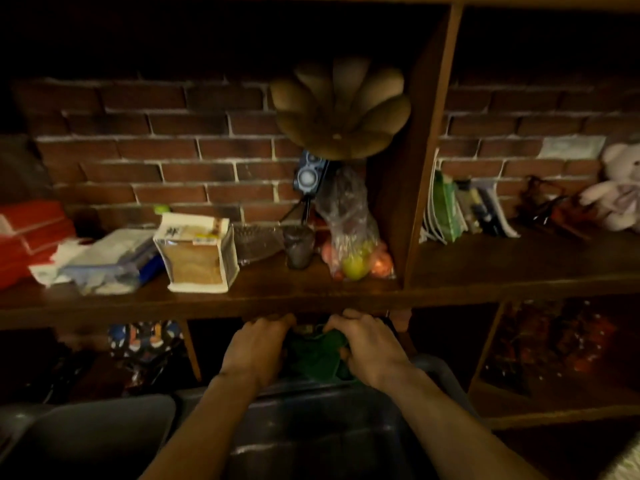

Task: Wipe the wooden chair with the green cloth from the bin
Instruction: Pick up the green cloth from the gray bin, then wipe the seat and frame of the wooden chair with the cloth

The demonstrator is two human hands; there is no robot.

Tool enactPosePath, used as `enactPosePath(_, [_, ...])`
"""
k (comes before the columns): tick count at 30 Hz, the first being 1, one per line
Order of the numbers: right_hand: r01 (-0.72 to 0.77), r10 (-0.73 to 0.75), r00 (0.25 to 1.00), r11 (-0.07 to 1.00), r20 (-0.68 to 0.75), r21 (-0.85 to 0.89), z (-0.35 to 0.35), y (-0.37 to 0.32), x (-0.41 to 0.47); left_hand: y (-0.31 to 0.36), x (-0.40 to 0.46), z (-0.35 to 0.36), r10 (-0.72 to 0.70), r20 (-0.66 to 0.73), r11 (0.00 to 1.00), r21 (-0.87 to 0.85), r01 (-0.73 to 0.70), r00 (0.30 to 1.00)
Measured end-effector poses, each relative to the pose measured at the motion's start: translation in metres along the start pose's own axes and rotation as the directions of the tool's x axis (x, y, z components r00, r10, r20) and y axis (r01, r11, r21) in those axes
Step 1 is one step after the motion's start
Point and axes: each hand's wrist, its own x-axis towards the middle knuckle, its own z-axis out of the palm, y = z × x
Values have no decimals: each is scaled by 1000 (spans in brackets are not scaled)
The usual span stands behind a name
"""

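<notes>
We reach both arms into a dim wooden shelf backed by brick, our left hand and right hand meeting over the green cloth at 6 o'clock, just under the shelf board. The right hand grips the cloth's edge; whether the left holds it we cannot tell. The cloth sits above a dark bin.
</notes>
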Motion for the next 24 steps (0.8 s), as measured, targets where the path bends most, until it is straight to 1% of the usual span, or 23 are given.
enactPosePath(6, [48,-51,985,999,-165,-23,-61,-27,21,1,7,-74,37,-113,999,10,-37,993])
enactPosePath(10, [35,-46,972,998,-232,-53,-93,-40,29,5,11,-111,57,-185,998,10,-56,981])
enactPosePath(14, [19,-38,967,997,-252,-76,-115,-47,28,10,15,-131,95,-217,995,6,-96,972])
enactPosePath(19, [-54,20,960,991,-278,-118,-128,-39,8,30,23,-137,191,-212,981,20,-191,958])
enactPosePath(24, [-231,178,937,962,-301,-149,-140,-14,-34,73,39,-121,354,-195,931,-14,-364,915])
